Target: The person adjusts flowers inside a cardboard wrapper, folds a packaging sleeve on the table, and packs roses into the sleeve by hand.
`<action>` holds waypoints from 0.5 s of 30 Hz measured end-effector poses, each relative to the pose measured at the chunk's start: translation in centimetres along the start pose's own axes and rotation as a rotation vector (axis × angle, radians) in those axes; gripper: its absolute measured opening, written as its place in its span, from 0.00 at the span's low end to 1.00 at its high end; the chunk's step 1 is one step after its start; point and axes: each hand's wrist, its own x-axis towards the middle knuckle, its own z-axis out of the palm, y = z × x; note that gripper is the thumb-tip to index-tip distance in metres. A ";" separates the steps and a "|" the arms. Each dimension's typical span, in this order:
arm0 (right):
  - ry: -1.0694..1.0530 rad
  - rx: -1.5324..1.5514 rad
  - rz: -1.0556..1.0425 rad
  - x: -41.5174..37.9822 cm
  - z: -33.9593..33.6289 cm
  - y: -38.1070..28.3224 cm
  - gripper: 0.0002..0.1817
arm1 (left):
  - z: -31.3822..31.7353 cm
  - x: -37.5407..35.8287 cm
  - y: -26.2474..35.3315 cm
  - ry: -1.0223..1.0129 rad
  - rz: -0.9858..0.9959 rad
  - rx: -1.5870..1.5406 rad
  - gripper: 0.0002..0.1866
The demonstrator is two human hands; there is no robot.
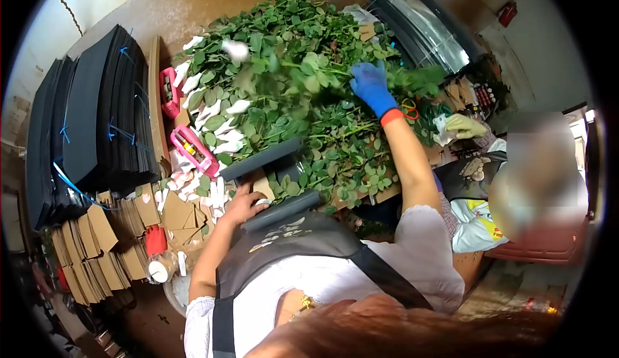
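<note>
My right hand (371, 86), in a blue glove with an orange cuff, is closed around a leafy rose stem (316, 71) above the pile. A blurred white-covered bud (236, 50) appears at the stem's left end, and leaves spread to the right of the glove. Low in front of my apron, my bare left hand (242, 206) lies with fingers apart at a piece of cardboard (260, 184) within a curled dark sheet (261, 159). Several rose stems with leaves rest in that sheet. Behind it spreads a large heap of green rose stems (277, 29), many with white-covered buds.
Two pink tape dispensers (196, 152) (170, 92) stand left of the heap. Stacks of black sheets (106, 106) and folded cardboard (97, 248) fill the left side. At right sits another person with a pale-gloved hand (465, 126). Clear-wrapped dark sheets (422, 26) lean behind.
</note>
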 end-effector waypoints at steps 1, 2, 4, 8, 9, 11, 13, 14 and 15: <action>-0.216 -0.048 0.034 0.3 0.1 0.4 0.17 | 0.1 0.0 -0.5 0.010 0.021 0.013 0.19; 0.006 0.065 0.047 0.3 0.0 1.0 0.18 | 0.2 0.1 -0.9 0.024 0.046 0.020 0.19; 0.086 0.088 -0.029 0.5 0.3 1.1 0.18 | 0.4 0.4 -0.6 0.027 0.047 0.013 0.19; 0.006 0.158 -0.014 -0.1 0.7 -1.2 0.17 | -0.1 0.1 -0.1 0.009 0.049 0.014 0.18; -0.022 0.157 0.003 0.3 0.4 -1.0 0.17 | -0.5 0.4 -0.1 0.001 0.050 0.013 0.18; 0.179 0.117 -0.095 0.0 2.6 -0.5 0.16 | -0.2 0.3 0.2 0.002 0.033 -0.016 0.18; 0.007 0.046 -0.224 -0.2 4.1 -0.6 0.15 | -0.3 0.1 0.5 -0.014 -0.018 -0.002 0.18; -0.026 0.133 -0.112 0.0 4.5 -0.2 0.14 | -0.3 0.1 0.2 -0.019 -0.004 0.012 0.18; 0.187 0.220 -0.092 0.0 3.9 -0.3 0.14 | -0.2 0.3 0.1 -0.019 0.013 0.020 0.18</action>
